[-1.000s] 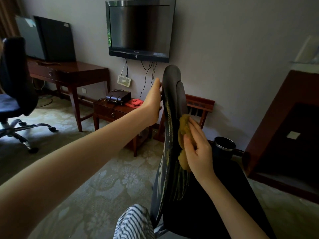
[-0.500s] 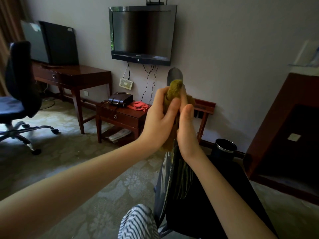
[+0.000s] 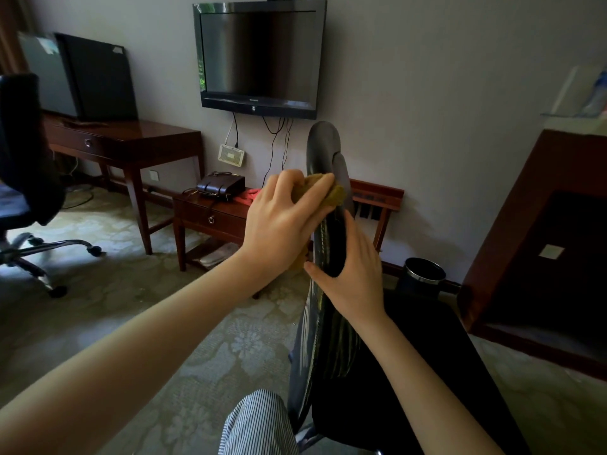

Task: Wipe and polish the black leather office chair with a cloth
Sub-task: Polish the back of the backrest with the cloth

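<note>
The black leather office chair stands side-on in front of me, its backrest edge rising up the middle of the view and its seat at the lower right. My left hand grips an olive-yellow cloth against the left side and edge of the upper backrest. Just below it, my right hand grips the backrest edge, thumb on the left side and fingers wrapped round the right. Part of the cloth hangs hidden behind my left hand.
A second office chair stands at the far left. A wooden desk, a low side table with a dark bag, a wall TV, a black bin and a dark cabinet line the wall.
The cloth passed from my right hand to my left hand at the top of the backrest. My right hand dropped lower and took hold of the backrest edge.
</note>
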`<state>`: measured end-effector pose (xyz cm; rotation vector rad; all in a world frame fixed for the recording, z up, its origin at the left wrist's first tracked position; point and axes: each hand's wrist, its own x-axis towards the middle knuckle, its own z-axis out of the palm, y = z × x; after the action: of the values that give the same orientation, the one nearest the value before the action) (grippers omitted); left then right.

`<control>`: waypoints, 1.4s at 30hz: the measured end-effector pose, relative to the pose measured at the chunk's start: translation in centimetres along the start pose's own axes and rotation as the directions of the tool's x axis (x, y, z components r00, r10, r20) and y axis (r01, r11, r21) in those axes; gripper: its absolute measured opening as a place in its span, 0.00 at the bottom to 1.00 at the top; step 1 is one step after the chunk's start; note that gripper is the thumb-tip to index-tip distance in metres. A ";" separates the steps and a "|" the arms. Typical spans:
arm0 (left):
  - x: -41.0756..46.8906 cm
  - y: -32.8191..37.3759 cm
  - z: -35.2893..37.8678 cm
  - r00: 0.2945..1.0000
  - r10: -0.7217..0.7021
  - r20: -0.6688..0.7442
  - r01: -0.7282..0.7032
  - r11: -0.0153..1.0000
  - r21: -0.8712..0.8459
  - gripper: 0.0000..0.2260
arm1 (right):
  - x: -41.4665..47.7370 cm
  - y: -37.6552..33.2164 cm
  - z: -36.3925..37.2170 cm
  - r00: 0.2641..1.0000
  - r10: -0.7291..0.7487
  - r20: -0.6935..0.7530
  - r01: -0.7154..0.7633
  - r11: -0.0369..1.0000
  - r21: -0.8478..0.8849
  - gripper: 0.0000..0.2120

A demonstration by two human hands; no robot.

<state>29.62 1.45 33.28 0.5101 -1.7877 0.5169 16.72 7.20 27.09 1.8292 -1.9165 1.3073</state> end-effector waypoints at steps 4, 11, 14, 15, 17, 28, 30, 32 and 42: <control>-1.6 0.2 0.9 0.998 0.053 -0.027 -0.055 0.996 -0.070 0.14 | 0.2 0.3 1.0 0.999 0.017 -0.032 -0.011 0.988 0.156 0.40; -3.7 -1.5 1.3 0.935 0.337 0.106 -0.335 0.941 -0.038 0.13 | -0.2 0.1 1.6 0.994 0.031 -0.108 -0.014 0.988 0.155 0.41; 0.0 -2.1 0.5 0.974 0.227 0.020 -0.227 0.974 0.015 0.10 | -0.2 -0.2 1.8 0.992 0.021 -0.126 -0.007 0.994 0.112 0.39; 0.9 -2.1 0.4 0.984 0.178 -0.006 -0.177 0.984 0.013 0.11 | -0.1 -0.2 1.8 0.990 0.010 -0.141 0.004 0.995 0.099 0.38; 1.5 -2.0 0.5 0.993 0.118 -0.030 -0.119 0.993 -0.012 0.14 | -0.1 -0.1 1.8 0.987 0.001 -0.162 0.013 0.996 0.084 0.38; -5.9 -1.4 1.9 0.931 0.294 0.216 -0.244 0.943 -0.228 0.12 | -1.2 0.7 2.4 0.997 0.045 -0.057 -0.042 0.998 0.051 0.43; -4.6 -1.9 1.3 0.922 0.317 0.221 -0.270 0.937 -0.221 0.13 | -2.3 0.8 2.9 0.995 0.084 -0.062 -0.086 0.996 -0.037 0.47; -3.0 -2.3 0.6 0.951 0.265 0.161 -0.233 0.953 -0.193 0.13 | -3.6 1.1 3.5 0.985 0.172 -0.023 -0.173 0.984 -0.053 0.51; -3.2 -2.6 2.3 0.984 0.179 -0.007 -0.178 0.966 -0.186 0.10 | -4.2 2.3 5.6 0.965 0.224 -0.135 -0.226 0.974 -0.005 0.49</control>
<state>30.18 -1.72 29.83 0.2236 -1.8798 0.4655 18.03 6.04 19.94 1.5067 -2.1037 1.4311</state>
